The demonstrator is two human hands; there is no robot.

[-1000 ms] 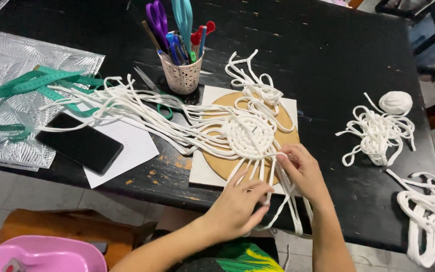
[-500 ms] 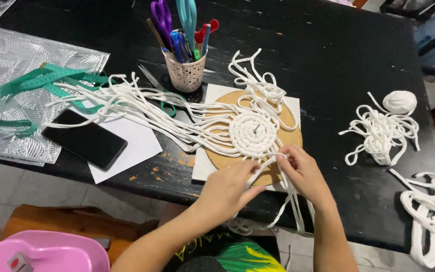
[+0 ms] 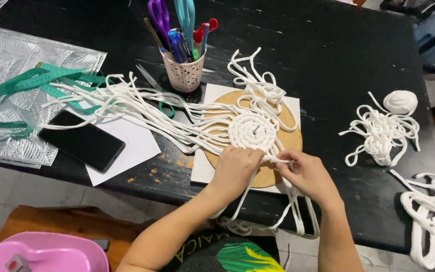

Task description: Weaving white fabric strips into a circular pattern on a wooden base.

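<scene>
A round coil of white cord (image 3: 251, 130) is pinned at the centre of a round wooden board (image 3: 289, 117) on a white sheet. Many loose white cords (image 3: 142, 108) fan out from it to the left, and some hang over the table's near edge. My left hand (image 3: 236, 169) rests on the board's near side, fingers closed on cords just below the coil. My right hand (image 3: 305, 174) pinches a cord strand beside it, at the board's lower right. Both hands almost touch.
A lattice cup (image 3: 183, 74) of scissors and pens stands behind the board. A black phone (image 3: 81, 140) lies on white paper at left, with a green tape measure (image 3: 36, 83) on a silver sheet. Cord bundles (image 3: 381, 132) and a ball (image 3: 400, 101) lie at right.
My left hand has moved up from the table edge onto the board and closed on cords below the coil. My right hand has shifted slightly right, pulling a strand taut.
</scene>
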